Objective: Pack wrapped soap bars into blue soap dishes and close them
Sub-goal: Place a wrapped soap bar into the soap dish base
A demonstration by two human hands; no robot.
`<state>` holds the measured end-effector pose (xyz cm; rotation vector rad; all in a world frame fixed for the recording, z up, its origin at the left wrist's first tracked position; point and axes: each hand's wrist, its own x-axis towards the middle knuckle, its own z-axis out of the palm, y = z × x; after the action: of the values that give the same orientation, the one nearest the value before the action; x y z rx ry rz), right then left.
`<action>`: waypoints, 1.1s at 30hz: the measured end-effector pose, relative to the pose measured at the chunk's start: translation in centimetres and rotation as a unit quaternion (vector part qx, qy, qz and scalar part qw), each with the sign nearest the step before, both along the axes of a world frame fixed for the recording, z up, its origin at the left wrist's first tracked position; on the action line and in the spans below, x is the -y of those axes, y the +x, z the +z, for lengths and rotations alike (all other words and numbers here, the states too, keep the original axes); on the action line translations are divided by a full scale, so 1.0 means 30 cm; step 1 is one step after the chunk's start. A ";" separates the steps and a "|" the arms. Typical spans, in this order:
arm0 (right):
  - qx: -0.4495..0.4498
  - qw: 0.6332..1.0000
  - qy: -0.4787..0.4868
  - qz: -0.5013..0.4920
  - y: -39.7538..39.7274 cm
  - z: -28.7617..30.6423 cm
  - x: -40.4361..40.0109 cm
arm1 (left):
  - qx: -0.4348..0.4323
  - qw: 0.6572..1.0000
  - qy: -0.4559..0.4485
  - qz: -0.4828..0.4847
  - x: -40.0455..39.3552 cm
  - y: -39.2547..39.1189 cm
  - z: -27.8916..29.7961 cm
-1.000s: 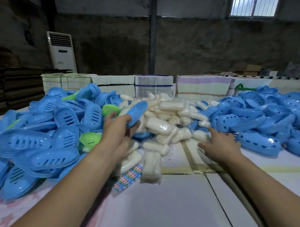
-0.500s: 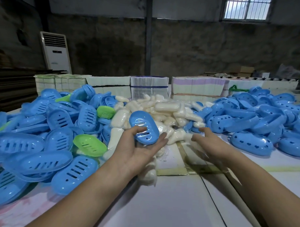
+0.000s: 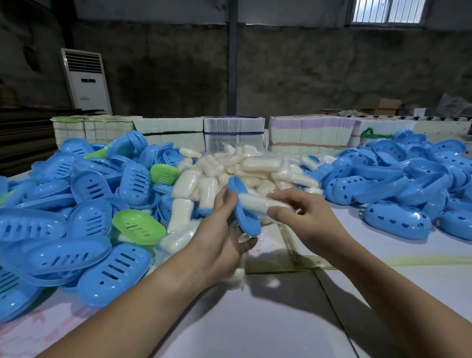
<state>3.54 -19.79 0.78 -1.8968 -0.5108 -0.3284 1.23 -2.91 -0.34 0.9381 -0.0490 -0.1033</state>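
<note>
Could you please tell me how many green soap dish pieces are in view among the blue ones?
3 clearly: green piece at the left pile's near edge, another beside the soap bars, a sliver further back. More may be buried.

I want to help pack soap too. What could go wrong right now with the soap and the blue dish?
The left hand holds the blue dish half tilted on edge, so the wrapped soap bar that the right hand pinches might slide out. Either arm could also nudge the soap pile just behind, and loose bars might tumble off.
</note>
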 end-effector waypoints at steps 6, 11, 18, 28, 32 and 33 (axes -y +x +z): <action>0.017 0.999 0.040 -0.020 0.004 -0.010 0.001 | 0.024 0.999 -0.024 -0.029 -0.004 0.000 -0.006; 0.035 0.996 0.081 -0.005 -0.006 -0.024 -0.026 | 0.034 0.995 -0.033 -0.091 0.016 -0.003 -0.026; 0.013 0.995 0.071 0.064 -0.013 -0.014 -0.017 | 0.055 0.989 -0.112 -0.085 0.017 0.009 -0.025; 0.007 0.995 0.042 0.088 -0.001 -0.018 0.005 | 0.075 0.987 -0.107 -0.089 0.004 0.004 -0.023; 0.012 0.995 0.056 0.078 0.024 0.001 0.028 | 0.069 0.980 -0.150 -0.110 0.014 0.000 -0.016; 0.024 0.998 0.054 0.037 0.042 0.006 0.050 | 0.064 0.978 -0.161 -0.116 0.016 -0.002 -0.016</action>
<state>4.79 -21.30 0.95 -1.7645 -0.5839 -0.3469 1.16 -3.38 -0.82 0.6116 -0.2861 -0.2439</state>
